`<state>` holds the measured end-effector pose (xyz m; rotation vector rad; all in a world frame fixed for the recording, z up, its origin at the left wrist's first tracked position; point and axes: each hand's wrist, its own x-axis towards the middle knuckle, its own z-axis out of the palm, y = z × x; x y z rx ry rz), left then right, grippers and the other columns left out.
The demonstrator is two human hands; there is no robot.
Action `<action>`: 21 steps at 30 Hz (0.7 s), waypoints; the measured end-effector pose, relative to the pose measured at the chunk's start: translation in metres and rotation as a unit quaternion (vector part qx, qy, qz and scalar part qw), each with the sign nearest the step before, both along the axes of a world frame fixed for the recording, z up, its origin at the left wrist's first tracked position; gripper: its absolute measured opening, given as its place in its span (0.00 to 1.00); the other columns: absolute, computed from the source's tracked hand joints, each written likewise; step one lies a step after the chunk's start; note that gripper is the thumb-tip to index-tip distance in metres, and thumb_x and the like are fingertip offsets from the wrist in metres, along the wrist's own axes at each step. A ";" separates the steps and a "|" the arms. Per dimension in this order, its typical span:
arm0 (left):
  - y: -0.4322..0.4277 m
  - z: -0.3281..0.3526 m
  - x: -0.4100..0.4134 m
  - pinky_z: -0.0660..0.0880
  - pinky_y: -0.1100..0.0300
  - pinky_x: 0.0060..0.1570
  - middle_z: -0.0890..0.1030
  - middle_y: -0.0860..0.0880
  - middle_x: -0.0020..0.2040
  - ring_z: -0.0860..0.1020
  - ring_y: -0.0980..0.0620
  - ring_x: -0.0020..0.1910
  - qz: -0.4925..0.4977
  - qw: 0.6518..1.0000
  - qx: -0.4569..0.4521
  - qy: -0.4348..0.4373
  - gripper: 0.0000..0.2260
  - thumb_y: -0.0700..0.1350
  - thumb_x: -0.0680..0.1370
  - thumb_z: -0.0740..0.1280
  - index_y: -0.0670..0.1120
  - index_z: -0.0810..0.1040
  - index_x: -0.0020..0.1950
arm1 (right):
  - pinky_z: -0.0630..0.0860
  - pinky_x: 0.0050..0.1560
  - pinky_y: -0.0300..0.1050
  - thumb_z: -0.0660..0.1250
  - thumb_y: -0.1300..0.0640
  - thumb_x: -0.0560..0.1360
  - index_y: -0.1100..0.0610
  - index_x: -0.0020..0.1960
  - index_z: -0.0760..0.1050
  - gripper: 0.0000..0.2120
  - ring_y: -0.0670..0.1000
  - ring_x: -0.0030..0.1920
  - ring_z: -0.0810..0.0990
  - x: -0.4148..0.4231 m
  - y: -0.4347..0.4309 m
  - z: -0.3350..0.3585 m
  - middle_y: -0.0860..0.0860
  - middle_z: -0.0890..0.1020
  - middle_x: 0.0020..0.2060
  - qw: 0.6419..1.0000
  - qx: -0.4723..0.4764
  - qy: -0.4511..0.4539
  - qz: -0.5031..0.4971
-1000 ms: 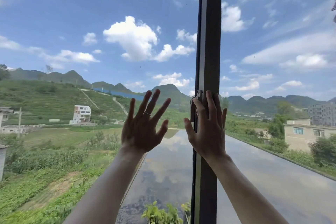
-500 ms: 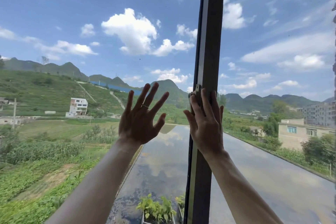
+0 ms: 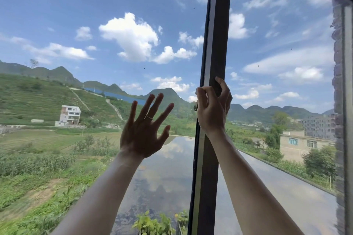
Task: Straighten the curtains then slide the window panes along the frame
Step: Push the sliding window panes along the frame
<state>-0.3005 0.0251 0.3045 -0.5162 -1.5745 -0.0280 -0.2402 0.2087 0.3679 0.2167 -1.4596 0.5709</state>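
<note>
Two hands at the window: my left hand (image 3: 142, 135) lies splayed flat against the pane (image 3: 95, 63), holding nothing; my right hand (image 3: 212, 108), at its 3 o'clock, curls round the dark stile (image 3: 215, 34). To slide cleanly, I judge the push should stay level along the track, palm pressing lightly

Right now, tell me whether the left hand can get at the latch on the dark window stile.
Probably yes. The left hand is spread flat against the glass just left of the window stile, nothing between them. But the right hand is wrapped around the stile and covers most of the latch.
</note>
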 end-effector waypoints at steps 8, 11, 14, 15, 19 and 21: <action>-0.002 -0.002 0.001 0.46 0.39 0.76 0.49 0.48 0.82 0.49 0.47 0.80 -0.013 1.000 -0.003 -0.022 0.30 0.59 0.80 0.57 0.57 0.53 0.80 | 0.67 0.67 0.59 0.67 0.49 0.79 0.50 0.52 0.85 0.09 0.60 0.70 0.68 -0.007 -0.006 0.003 0.57 0.71 0.70 0.996 -0.004 0.036 -0.085; -0.001 -0.001 0.002 0.46 0.38 0.76 0.49 0.48 0.82 0.48 0.47 0.80 -0.018 0.999 -0.005 -0.039 0.30 0.59 0.80 0.57 0.57 0.53 0.80 | 0.66 0.68 0.60 0.66 0.51 0.80 0.49 0.57 0.83 0.10 0.59 0.73 0.66 -0.010 -0.004 0.003 0.57 0.70 0.72 0.994 0.007 0.044 -0.098; -0.003 0.000 0.009 0.44 0.40 0.76 0.45 0.49 0.82 0.45 0.48 0.80 -0.008 0.997 -0.011 -0.075 0.29 0.59 0.81 0.55 0.57 0.50 0.81 | 0.58 0.74 0.61 0.59 0.50 0.82 0.48 0.71 0.73 0.18 0.55 0.79 0.55 -0.010 -0.006 -0.011 0.55 0.61 0.78 0.989 0.040 -0.002 -0.143; -0.003 0.000 0.012 0.42 0.40 0.76 0.44 0.50 0.82 0.44 0.48 0.80 -0.008 0.996 -0.011 -0.091 0.29 0.59 0.81 0.54 0.58 0.49 0.81 | 0.55 0.75 0.61 0.57 0.50 0.83 0.49 0.76 0.67 0.21 0.54 0.79 0.51 -0.010 -0.005 -0.019 0.54 0.57 0.79 0.985 0.061 -0.018 -0.160; -0.006 -0.019 0.032 0.38 0.42 0.76 0.42 0.50 0.82 0.41 0.48 0.80 -0.027 0.988 -0.004 -0.153 0.31 0.56 0.80 0.58 0.57 0.48 0.81 | 0.49 0.76 0.63 0.60 0.53 0.81 0.51 0.81 0.48 0.33 0.52 0.80 0.43 0.002 -0.005 -0.074 0.52 0.47 0.81 0.981 0.089 -0.092 -0.149; -0.017 -0.040 0.045 0.41 0.40 0.76 0.45 0.49 0.82 0.44 0.47 0.80 -0.027 0.984 -0.012 -0.177 0.33 0.54 0.78 0.62 0.56 0.52 0.81 | 0.46 0.76 0.62 0.62 0.53 0.77 0.51 0.81 0.46 0.38 0.53 0.80 0.43 0.012 -0.013 -0.110 0.53 0.46 0.81 0.979 0.103 -0.125 -0.122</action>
